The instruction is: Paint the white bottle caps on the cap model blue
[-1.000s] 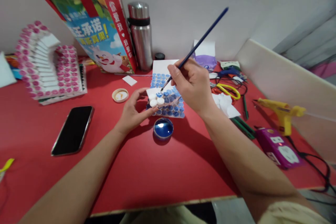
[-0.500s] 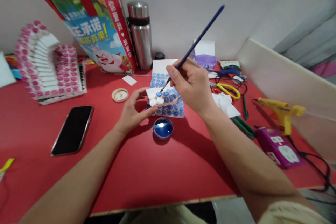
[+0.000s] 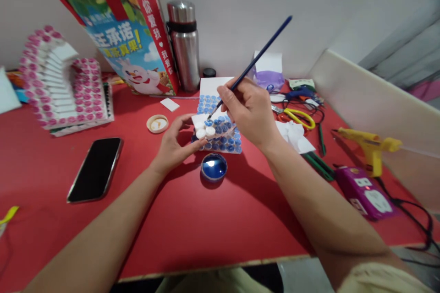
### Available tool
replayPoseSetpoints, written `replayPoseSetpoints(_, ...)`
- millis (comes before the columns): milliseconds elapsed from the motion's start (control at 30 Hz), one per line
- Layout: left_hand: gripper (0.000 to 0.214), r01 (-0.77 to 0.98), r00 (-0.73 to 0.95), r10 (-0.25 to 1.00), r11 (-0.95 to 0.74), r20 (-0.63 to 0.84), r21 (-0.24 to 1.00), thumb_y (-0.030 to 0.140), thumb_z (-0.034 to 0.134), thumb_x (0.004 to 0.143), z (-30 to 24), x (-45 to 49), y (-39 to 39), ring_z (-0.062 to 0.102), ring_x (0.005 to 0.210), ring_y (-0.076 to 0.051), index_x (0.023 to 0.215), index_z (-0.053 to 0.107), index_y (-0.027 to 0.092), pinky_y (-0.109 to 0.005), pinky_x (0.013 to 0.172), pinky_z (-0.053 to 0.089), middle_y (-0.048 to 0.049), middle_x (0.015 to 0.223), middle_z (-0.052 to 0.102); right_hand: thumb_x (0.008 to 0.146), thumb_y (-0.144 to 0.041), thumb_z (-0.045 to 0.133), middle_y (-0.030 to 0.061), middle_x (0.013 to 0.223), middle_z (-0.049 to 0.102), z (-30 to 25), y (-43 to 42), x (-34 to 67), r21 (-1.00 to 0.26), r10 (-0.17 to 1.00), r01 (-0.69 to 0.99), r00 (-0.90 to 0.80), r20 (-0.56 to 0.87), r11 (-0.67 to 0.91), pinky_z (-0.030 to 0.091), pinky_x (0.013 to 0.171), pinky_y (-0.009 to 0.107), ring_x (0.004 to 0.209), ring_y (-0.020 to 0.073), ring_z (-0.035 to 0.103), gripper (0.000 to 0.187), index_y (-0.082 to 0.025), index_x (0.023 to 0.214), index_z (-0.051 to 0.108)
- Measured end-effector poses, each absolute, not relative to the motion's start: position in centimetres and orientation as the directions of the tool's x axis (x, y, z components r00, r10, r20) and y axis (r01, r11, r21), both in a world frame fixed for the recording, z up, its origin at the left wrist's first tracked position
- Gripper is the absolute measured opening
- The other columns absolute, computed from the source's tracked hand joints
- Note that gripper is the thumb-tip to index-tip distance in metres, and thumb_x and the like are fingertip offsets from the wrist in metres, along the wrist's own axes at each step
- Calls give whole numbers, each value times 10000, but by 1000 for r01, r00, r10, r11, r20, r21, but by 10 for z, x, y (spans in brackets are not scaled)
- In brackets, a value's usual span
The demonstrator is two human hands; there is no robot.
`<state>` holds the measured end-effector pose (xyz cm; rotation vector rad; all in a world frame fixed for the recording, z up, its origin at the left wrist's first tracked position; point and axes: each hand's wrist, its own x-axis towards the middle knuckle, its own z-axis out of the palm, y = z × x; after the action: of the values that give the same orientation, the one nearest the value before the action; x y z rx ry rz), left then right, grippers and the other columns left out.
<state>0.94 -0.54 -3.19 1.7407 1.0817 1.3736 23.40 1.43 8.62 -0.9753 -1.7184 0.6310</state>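
Observation:
My right hand (image 3: 248, 109) pinches a dark blue paintbrush (image 3: 264, 48), its tip resting at a round disc on a small white board (image 3: 200, 121). Rows of discs cover this board; several are blue and a few near my left hand are white. My left hand (image 3: 177, 144) grips the board's left side between thumb and fingers, tilting it up. Behind and beneath lies a larger white sheet (image 3: 216, 86) bearing rows of blue discs. Just in front of the board stands a small round pot of blue paint (image 3: 213, 168).
A phone (image 3: 96, 169) and a round lid (image 3: 157, 124) lie left. Behind are a pink-and-white disc-covered model (image 3: 65, 82), a printed bag (image 3: 130, 46) and a steel flask (image 3: 184, 46). To the right are scissors (image 3: 299, 119), a yellow glue gun (image 3: 369, 144) and a purple power socket (image 3: 366, 192).
The brush tip has shifted slightly left on the blue disc, and the handle's top end has dropped a little. My left hand keeps its hold on the board.

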Motion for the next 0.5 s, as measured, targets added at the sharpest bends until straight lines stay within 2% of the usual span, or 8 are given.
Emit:
replayPoseSetpoints(200, 759, 206, 106, 897, -443, 430, 873, 676, 1006, 865, -31, 9, -6, 777, 1317, -347, 1455, 747, 274, -546, 1168, 616, -143, 1443, 814, 1178, -545, 692, 5, 869, 698, 90, 12, 236, -754, 829, 350, -178, 529, 556, 528, 719, 335, 754, 161, 634, 367, -265, 946, 645)
replayPoseSetpoints(400, 736, 224, 92, 890, -456, 447, 861, 686, 1005, 859, -30, 8, -6, 787, 1287, -344, 1424, 759, 282, -544, 1146, 634, -135, 1421, 818, 1174, -560, 691, 22, 874, 721, 93, 11, 235, -766, 846, 361, -168, 507, 531, 549, 695, 334, 781, 177, 668, 369, -270, 948, 659)
replayPoseSetpoints(500, 722, 229, 99, 882, -470, 460, 853, 683, 993, 879, -30, 9, -6, 786, 1300, -346, 1432, 756, 284, -544, 1157, 631, -133, 1417, 818, 1143, -548, 747, 9, 797, 707, 101, 8, 237, -788, 856, 341, -133, 500, 513, 554, 665, 331, 732, 173, 665, 374, -270, 907, 664)
